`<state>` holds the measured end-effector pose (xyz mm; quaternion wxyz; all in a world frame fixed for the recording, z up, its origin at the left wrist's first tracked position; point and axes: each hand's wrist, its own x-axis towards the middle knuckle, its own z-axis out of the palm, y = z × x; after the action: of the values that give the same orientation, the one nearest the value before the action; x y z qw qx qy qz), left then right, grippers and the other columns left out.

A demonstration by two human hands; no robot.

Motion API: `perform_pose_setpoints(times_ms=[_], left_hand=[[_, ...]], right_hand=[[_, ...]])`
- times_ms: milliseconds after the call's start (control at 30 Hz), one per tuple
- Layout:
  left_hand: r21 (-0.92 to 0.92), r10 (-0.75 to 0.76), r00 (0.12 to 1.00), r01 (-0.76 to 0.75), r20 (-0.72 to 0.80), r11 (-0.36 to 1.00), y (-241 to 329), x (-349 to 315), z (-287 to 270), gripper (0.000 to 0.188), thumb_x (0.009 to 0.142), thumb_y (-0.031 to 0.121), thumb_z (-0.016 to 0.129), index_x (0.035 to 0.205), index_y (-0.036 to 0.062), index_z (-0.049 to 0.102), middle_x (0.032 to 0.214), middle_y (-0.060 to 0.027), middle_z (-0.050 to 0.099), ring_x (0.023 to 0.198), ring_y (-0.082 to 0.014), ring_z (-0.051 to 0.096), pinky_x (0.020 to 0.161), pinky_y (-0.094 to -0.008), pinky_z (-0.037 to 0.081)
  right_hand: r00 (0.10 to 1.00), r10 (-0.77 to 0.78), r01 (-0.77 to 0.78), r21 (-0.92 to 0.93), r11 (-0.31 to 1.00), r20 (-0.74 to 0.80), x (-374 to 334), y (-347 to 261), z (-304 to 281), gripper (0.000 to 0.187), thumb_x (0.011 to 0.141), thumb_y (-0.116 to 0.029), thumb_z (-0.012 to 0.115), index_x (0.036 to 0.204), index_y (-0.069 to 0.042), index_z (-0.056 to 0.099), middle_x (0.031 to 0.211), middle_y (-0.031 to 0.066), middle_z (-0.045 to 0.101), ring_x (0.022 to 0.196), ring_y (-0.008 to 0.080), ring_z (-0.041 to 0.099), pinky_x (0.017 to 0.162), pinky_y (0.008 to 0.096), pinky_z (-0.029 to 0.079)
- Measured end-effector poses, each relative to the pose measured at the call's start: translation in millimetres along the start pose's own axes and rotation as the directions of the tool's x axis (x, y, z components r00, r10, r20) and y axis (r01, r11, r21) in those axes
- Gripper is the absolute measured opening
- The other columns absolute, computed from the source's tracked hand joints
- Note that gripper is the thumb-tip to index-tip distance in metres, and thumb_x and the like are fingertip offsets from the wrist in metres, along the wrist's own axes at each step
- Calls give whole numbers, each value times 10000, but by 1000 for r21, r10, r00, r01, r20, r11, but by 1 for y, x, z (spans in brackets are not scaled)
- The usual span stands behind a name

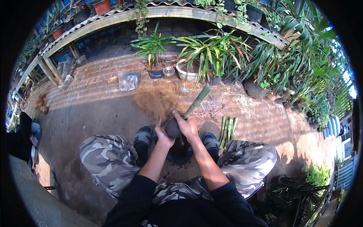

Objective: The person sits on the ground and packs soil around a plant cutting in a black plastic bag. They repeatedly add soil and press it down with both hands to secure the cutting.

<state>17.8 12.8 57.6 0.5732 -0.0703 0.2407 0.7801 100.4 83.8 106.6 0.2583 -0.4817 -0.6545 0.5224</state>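
Note:
Between my two hands is a round dark-brown ball point(173, 128) that looks like packed soil. A thick green cut stem point(199, 99) rises from it, tilted up to the right. My left hand point(165, 135) cups the ball's left side with the palm against it. On the right side my right hand point(186, 126) wraps round it, its thumb at the top near the stem's base. The stem's lower end is hidden by the ball and the right hand. Just beyond lies a loose heap of brown fibre point(155, 99).
Several cut green stems point(228, 129) lie on the ground to the right. Tangled pink and blue strings point(208, 108) lie beyond my hands. Farther off are a plastic bag point(129, 80), a clear cup point(168, 72) and a white pot point(186, 74). A dark container point(179, 154) sits between my feet.

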Motion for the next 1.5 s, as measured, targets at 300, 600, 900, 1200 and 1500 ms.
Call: perform_pose_setpoints(times_ms=[300,600,900,1200,1500], left_hand=[[-21,-70,996,69,-59,997,-7,3,-2,455,1003,395,320,1173,85,606,1113,-75,665,1049,-232,635,939,-399,505],[69,-124,988,118,92,991,-7,3,-4,357,995,269,377,1190,69,599,1121,-68,666,1031,-182,649,943,-377,509],[64,-17,988,27,-152,998,-4,-3,14,384,992,287,354,1213,70,582,1158,-72,643,1077,-227,622,944,-365,494],[152,-156,987,158,-26,976,3,5,4,371,988,351,345,1179,161,600,1113,-38,653,1021,-205,635,863,-383,527],[242,-59,994,80,-91,967,10,-1,2,374,986,415,367,1166,180,596,1112,-38,653,995,-201,648,809,-413,552]], right_hand=[[992,99,-71,306,949,-76,1,-1,10,281,828,-295,738,851,-15,744,768,86,717,703,146,658,681,333,512],[984,-164,149,197,969,64,1,5,2,192,829,-168,756,895,10,732,810,62,709,705,114,623,656,281,502],[939,-310,325,94,941,-149,-3,-1,0,327,769,-330,773,875,-23,738,833,152,722,786,210,702,751,326,530],[967,-251,253,-98,963,30,-8,-12,3,323,743,-304,785,905,-30,729,855,159,713,792,240,699,747,335,530],[936,-327,322,61,945,128,7,5,10,451,871,-429,638,990,3,697,897,174,700,881,265,675,805,370,509]])
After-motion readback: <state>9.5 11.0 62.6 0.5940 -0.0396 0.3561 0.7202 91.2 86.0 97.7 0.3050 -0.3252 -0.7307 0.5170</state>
